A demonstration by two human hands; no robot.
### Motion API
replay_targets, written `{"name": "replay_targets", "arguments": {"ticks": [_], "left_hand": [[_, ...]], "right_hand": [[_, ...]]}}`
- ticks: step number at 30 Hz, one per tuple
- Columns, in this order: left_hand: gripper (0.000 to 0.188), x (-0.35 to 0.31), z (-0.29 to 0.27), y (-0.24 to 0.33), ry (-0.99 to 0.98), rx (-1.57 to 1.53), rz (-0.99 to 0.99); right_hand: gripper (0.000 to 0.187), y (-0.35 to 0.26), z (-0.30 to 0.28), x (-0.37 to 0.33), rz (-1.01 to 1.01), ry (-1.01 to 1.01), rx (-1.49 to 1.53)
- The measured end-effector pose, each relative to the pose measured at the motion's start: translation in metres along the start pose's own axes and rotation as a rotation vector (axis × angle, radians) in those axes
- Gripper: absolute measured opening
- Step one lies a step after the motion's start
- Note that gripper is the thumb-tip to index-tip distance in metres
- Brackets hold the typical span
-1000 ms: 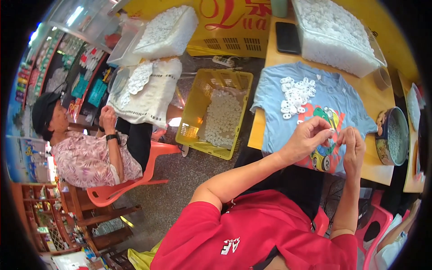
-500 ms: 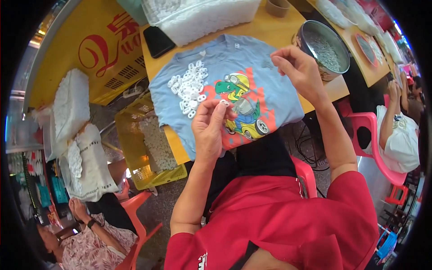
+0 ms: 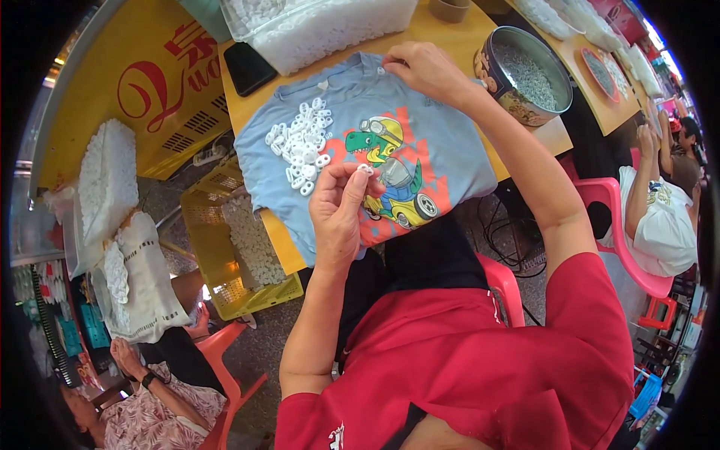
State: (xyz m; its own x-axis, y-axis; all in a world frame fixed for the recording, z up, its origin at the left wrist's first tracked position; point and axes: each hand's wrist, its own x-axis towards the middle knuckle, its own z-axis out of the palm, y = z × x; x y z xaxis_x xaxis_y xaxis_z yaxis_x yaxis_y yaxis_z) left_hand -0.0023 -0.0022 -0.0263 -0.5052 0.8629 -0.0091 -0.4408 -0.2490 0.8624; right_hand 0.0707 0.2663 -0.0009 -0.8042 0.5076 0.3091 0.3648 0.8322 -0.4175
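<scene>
Here we are with our left hand point(image 3: 337, 214) pinched narrow, thumb against forefinger on a small white oval plastic piece point(image 3: 364, 169), held over the cartoon dinosaur print point(image 3: 395, 161) of a light blue cloth T-shirt point(image 3: 360, 97) spread on the yellow wooden desk point(image 3: 450, 36). Up at the shirt's far edge, our right hand point(image 3: 431, 71) has thumb and fingertips close together at a tiny white bit point(image 3: 381, 71), and we can't tell whether they grip it. Just beyond our left hand, a loose heap of white oval plastic pieces point(image 3: 300, 142) lies on the shirt's left side.
</scene>
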Motion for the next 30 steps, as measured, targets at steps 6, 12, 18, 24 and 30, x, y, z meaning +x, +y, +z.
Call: {"name": "replay_targets", "arguments": {"ticks": [6,12,18,24,30], "left_hand": [[0.012,0.001,0.001,0.000,-0.011,-0.019,-0.006],[0.011,0.001,-0.003,-0.003,-0.021,-0.042,0.000],[0.011,0.001,-0.001,-0.003,-0.010,-0.020,0.012],[0.011,0.001,-0.001,-0.005,-0.019,-0.023,0.025],[0.011,0.001,-0.002,-0.005,-0.013,0.005,0.024]], "right_hand": [[0.026,-0.001,0.008,0.008,0.020,-0.084,-0.145],[0.023,0.011,-0.022,0.001,-0.179,-0.049,0.026],[0.019,0.002,-0.059,-0.053,-0.011,-0.198,0.008],[0.016,0.005,-0.053,-0.082,-0.030,-0.149,-0.155],[0.015,0.008,-0.050,-0.081,-0.028,-0.090,-0.142]]}}
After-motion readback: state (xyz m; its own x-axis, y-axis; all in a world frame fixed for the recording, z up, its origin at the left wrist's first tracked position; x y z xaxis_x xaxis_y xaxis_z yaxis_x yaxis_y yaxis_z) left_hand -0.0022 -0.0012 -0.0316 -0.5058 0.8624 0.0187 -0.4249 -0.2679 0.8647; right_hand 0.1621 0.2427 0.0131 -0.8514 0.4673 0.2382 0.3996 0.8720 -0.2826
